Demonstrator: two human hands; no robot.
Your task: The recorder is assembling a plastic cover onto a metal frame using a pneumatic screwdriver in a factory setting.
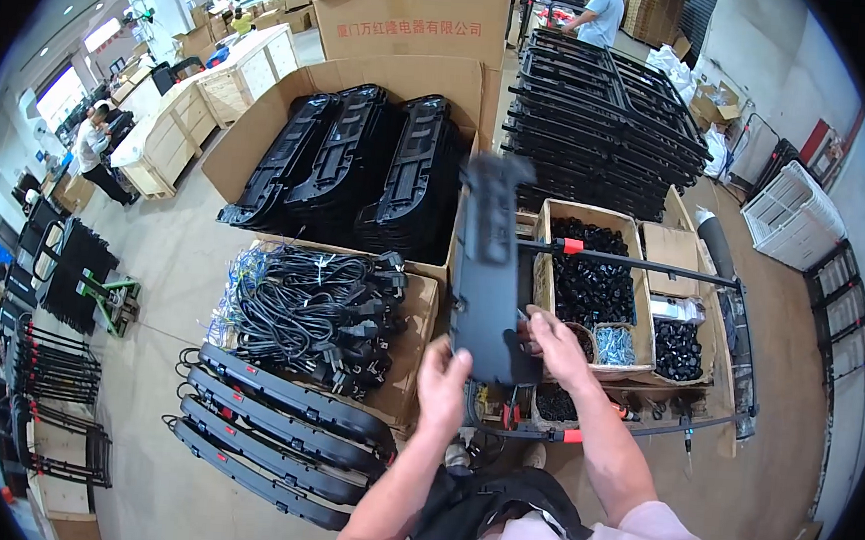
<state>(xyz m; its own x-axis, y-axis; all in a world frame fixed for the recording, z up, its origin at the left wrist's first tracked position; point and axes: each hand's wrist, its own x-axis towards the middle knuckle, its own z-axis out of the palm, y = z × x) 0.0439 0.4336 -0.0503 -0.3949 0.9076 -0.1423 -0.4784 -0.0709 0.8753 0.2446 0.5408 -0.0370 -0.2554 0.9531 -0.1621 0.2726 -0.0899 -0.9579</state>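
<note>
A long black plastic panel (483,309) is held upright in front of the body, its upper end smeared by motion blur, so that its ribs and openings there are hard to make out; the lower part is seen as smooth, matte and rounded at the corner. Its lower left edge is pinched by the left hand (442,379), with the thumb laid at the edge and the other fingers partly hidden. The right edge is gripped by the half-curled right hand (555,347), whose fingertips are partly obscured. Both forearms are reached forward from the lower edge, the right one angled inward.

A black tubular frame (654,264) with red sleeves is partly covered by the panel. Beyond it, small black parts (592,281) and bluish metal fasteners (615,346) are held in cardboard boxes. To the left, coiled black cables (300,301) are heaped above curved black bars (286,435); farther off, ribbed black mouldings (335,153) are stacked in a large carton (406,73), their lower layers hidden by its walls.
</note>
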